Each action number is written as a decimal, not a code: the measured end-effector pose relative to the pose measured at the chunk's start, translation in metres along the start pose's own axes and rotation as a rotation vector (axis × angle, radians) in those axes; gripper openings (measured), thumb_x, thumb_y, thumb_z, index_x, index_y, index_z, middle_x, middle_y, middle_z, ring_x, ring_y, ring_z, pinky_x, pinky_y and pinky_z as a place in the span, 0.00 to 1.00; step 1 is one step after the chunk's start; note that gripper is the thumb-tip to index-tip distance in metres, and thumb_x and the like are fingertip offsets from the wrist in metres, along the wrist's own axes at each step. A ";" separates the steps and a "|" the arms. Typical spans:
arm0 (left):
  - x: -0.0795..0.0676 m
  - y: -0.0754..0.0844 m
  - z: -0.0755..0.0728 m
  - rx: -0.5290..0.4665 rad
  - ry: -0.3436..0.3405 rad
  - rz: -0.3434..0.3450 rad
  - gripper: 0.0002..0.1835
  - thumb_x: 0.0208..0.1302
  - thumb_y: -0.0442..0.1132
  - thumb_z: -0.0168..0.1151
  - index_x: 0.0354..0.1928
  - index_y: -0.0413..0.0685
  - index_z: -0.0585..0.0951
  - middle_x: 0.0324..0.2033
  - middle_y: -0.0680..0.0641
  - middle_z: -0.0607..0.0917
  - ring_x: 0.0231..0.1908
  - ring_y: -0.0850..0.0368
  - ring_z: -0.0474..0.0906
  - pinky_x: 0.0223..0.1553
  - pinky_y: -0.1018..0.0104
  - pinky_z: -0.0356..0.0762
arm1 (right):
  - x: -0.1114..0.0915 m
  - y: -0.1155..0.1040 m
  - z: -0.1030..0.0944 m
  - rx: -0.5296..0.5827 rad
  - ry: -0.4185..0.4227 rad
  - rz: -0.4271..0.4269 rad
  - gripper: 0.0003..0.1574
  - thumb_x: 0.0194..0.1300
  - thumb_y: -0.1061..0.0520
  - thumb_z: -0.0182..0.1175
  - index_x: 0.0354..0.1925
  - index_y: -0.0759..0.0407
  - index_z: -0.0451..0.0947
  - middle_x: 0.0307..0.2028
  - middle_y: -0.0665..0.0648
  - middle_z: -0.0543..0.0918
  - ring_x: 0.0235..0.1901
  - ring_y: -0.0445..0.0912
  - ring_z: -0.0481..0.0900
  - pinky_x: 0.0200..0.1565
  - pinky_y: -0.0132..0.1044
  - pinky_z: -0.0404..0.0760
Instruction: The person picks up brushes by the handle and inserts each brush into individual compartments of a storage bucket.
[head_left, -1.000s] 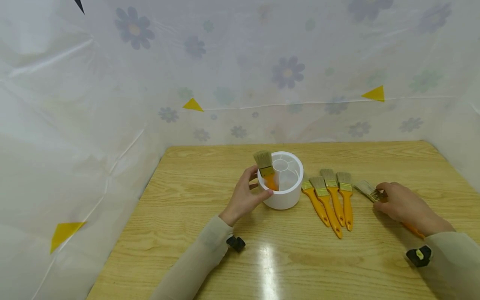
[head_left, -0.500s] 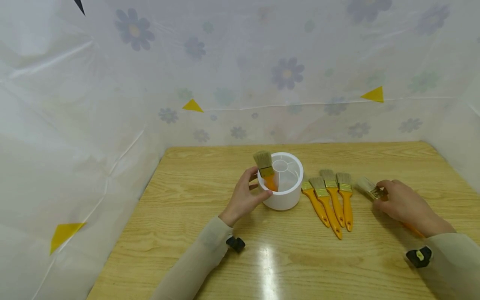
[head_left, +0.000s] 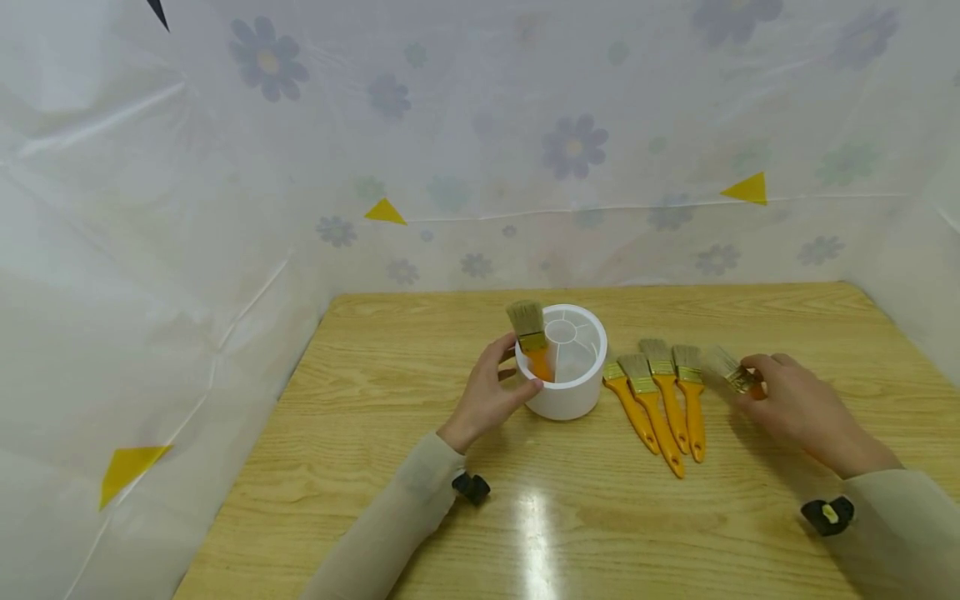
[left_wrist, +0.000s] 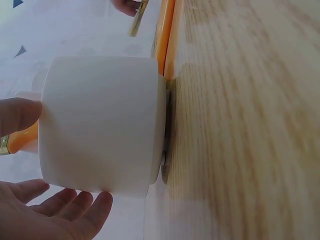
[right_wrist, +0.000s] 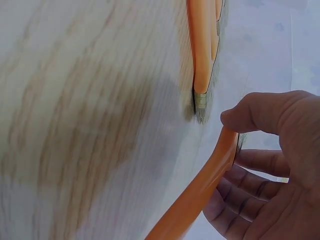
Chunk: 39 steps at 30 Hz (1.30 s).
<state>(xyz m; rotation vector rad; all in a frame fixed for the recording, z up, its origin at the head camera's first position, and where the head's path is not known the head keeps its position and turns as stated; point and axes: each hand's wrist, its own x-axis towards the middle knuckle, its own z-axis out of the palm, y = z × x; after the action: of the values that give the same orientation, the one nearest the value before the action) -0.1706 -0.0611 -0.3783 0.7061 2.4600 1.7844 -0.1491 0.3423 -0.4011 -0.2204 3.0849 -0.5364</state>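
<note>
My left hand (head_left: pixel 491 396) grips a white round divided container (head_left: pixel 566 404) from its left side, thumb at the near rim and fingers round the far side. One paintbrush (head_left: pixel 528 329) stands in the container, bristles up and leaning left. At the right, my right hand (head_left: pixel 806 408) pinches another paintbrush (right_wrist: pixel 195 190) between thumb and fingers, near where the orange handle meets the metal band. Its bristles point up and left in the head view, while the hand covers most of the handle. The right wrist view shows that handle raised off the table, slanting down.
Several paintbrushes with orange handles (head_left: pixel 693 417) lie side by side between the container and my right hand, bristles away from me. The wooden table (head_left: pixel 420 333) ends at a pale sheet (head_left: pixel 465 142) with flower prints behind it and more sheeting on the left.
My right hand has shifted slightly left with its paintbrush, and the handle end that showed below the wrist is now out of sight. My left hand and the container have stayed put.
</note>
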 end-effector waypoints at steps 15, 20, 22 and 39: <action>0.000 -0.001 0.001 -0.024 0.018 -0.015 0.36 0.59 0.32 0.66 0.66 0.36 0.61 0.64 0.38 0.66 0.63 0.39 0.64 0.59 0.42 0.67 | 0.001 -0.008 0.001 0.064 0.082 -0.029 0.36 0.62 0.51 0.63 0.60 0.73 0.65 0.45 0.70 0.71 0.33 0.55 0.75 0.26 0.45 0.74; 0.000 -0.001 0.001 -0.009 0.015 -0.008 0.36 0.59 0.32 0.66 0.67 0.37 0.62 0.64 0.38 0.67 0.62 0.40 0.65 0.58 0.42 0.68 | 0.001 -0.011 0.001 0.079 0.121 -0.039 0.36 0.62 0.52 0.63 0.59 0.73 0.66 0.43 0.69 0.72 0.32 0.53 0.74 0.25 0.40 0.72; 0.000 -0.001 0.001 -0.006 0.016 -0.006 0.36 0.59 0.32 0.66 0.67 0.37 0.62 0.64 0.38 0.67 0.62 0.40 0.65 0.58 0.42 0.68 | 0.001 -0.012 0.001 0.091 0.132 -0.045 0.36 0.62 0.52 0.63 0.59 0.73 0.66 0.43 0.68 0.72 0.32 0.54 0.74 0.26 0.40 0.72; 0.000 -0.002 0.001 -0.022 0.006 0.000 0.35 0.59 0.31 0.65 0.67 0.37 0.61 0.64 0.38 0.66 0.62 0.39 0.65 0.59 0.41 0.67 | 0.003 -0.019 0.006 0.142 0.235 -0.083 0.35 0.60 0.56 0.64 0.59 0.74 0.66 0.44 0.69 0.72 0.34 0.56 0.75 0.27 0.41 0.74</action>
<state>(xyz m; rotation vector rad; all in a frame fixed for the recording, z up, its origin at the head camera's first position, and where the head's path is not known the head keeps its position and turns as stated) -0.1712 -0.0608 -0.3803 0.7006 2.4408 1.8131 -0.1493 0.3220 -0.4003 -0.3058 3.2534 -0.8388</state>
